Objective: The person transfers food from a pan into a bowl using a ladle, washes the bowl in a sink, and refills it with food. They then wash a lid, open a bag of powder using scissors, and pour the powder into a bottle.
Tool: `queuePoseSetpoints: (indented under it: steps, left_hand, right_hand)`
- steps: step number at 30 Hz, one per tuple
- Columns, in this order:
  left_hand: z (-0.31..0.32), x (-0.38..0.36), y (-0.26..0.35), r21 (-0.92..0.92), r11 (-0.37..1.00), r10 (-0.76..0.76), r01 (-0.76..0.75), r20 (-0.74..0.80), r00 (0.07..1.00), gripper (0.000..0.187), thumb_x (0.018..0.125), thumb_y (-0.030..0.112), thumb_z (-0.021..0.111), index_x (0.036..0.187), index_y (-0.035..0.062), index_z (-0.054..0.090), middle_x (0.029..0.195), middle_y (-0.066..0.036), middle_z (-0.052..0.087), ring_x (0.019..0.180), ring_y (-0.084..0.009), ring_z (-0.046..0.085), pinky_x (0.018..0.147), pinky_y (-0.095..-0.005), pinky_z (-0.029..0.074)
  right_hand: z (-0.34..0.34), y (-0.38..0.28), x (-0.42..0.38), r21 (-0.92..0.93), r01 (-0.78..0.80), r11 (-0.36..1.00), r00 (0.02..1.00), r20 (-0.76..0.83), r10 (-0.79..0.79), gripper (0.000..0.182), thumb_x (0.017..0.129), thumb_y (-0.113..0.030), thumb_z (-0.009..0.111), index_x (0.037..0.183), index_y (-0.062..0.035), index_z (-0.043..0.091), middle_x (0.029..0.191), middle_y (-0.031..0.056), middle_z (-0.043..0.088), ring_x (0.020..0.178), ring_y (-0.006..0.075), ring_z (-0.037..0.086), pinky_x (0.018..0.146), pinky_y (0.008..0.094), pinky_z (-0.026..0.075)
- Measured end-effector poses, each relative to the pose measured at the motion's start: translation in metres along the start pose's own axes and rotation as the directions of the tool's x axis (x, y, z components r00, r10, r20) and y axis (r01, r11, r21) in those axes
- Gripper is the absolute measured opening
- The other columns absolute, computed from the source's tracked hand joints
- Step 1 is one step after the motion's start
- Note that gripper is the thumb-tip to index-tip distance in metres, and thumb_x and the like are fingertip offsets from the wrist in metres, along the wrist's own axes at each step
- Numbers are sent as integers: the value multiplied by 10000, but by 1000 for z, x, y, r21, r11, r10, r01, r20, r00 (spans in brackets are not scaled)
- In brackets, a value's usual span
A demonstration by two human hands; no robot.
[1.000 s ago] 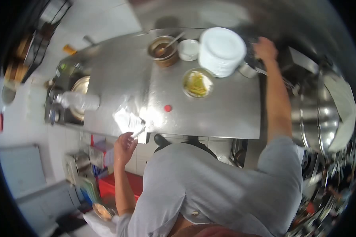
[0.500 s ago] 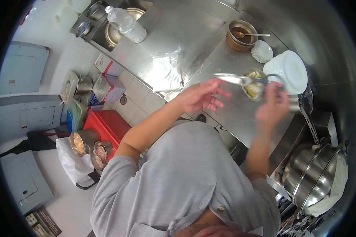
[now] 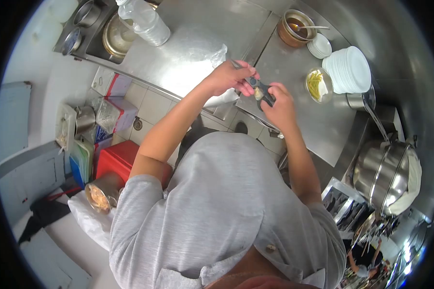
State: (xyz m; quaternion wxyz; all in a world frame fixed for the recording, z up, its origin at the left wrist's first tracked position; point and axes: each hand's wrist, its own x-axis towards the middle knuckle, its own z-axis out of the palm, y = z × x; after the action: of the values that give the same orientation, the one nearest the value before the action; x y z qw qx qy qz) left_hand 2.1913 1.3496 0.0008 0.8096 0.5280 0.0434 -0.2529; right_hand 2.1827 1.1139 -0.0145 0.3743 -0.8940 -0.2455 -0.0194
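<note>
Gripping scissors (image 3: 254,82): right hand (image 3: 280,108) on handles (image 3: 267,99), left hand (image 3: 230,77) round blades (image 3: 236,64). Near plates (image 3: 348,69): greens (image 3: 314,85) in bowl (image 3: 328,95), brown liquid (image 3: 293,22) in pot (image 3: 289,39).

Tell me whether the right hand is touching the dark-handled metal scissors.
Touching. The head view shows the fingers of the right hand closed on the dark handles of the scissors, with no gap between.

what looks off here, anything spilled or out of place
Only one small thing: crumpled clear plastic sits loose on the steel counter, close to the left hand, looking like discarded wrapping. I can see no obvious spill or breakage.
</note>
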Motion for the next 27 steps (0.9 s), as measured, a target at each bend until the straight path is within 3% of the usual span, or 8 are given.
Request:
queuePoseSetpoints:
  steps: [2, 4, 7, 10, 16, 19, 24, 27]
  left_hand:
    - [-12, -5, -8, 380, 922, 92, -80, -14, 996, 305, 970, 258, 631, 1042, -37, 609, 1010, -152, 651, 783, -247, 692, 685, -371, 577]
    - [-20, -28, -17, 887, 419, 350, -195, 41, 936, 268, 930, 233, 668, 999, -17, 605, 986, -154, 649, 767, -262, 684, 695, -390, 563]
    - [-39, -45, -78, 965, -157, 329, -212, 254, 909, 174, 849, 150, 672, 939, 16, 606, 905, -147, 643, 732, -280, 668, 711, -404, 532]
    - [-37, -34, -107, 898, -362, 264, -249, 355, 897, 166, 798, 100, 643, 944, 32, 606, 891, -127, 646, 755, -282, 670, 725, -390, 515]
    - [-33, -21, -104, 897, -365, 144, -250, 320, 936, 161, 796, 133, 663, 922, 49, 609, 899, -118, 658, 768, -261, 678, 700, -394, 516]
    - [-55, -48, -90, 992, -75, 364, -98, 119, 924, 258, 801, 234, 733, 933, 39, 626, 895, -108, 666, 756, -265, 687, 692, -393, 529]
    - [-113, -106, -88, 857, 361, 118, 367, -432, 894, 558, 796, 448, 770, 1097, 4, 615, 901, -124, 722, 852, -270, 715, 763, -397, 550]
    - [-119, -102, -125, 762, 544, -5, 352, -416, 910, 454, 824, 366, 787, 997, -22, 628, 784, -136, 722, 681, -221, 716, 638, -345, 554]
  right_hand:
    - [19, 0, -6, -16, -179, 984, 984, -8, 179, 269, 707, -110, 782, 854, 0, 585, 955, 156, 636, 856, 331, 637, 737, 426, 509]
    - [36, -3, -12, -12, -409, 913, 911, -73, 407, 272, 704, -131, 793, 781, 8, 571, 839, 150, 627, 794, 342, 630, 696, 448, 495]
    - [52, -5, -26, -99, -593, 799, 799, -195, 569, 289, 713, -187, 809, 766, 6, 601, 805, 161, 632, 814, 357, 646, 705, 468, 507]
    - [65, 20, -29, -333, -486, 808, 870, -270, 412, 301, 740, -245, 799, 816, 2, 646, 863, 171, 654, 863, 356, 659, 755, 464, 530]
    - [47, 14, -9, -494, -561, 664, 791, -82, 607, 319, 760, -269, 765, 938, -15, 690, 992, 159, 685, 983, 359, 653, 849, 434, 548]
    - [13, -16, 14, -650, -515, 559, 676, 93, 731, 325, 758, -283, 765, 944, -26, 691, 1007, 148, 686, 1022, 348, 649, 846, 427, 552]
    - [25, -7, 1, -561, -158, 812, 953, 130, 275, 309, 734, -204, 728, 992, -36, 696, 1022, 136, 700, 999, 318, 648, 831, 423, 540]
    - [60, -33, 3, -510, 221, 831, 960, 265, -93, 329, 720, -141, 691, 1014, 7, 679, 998, 149, 707, 943, 307, 644, 790, 406, 526]
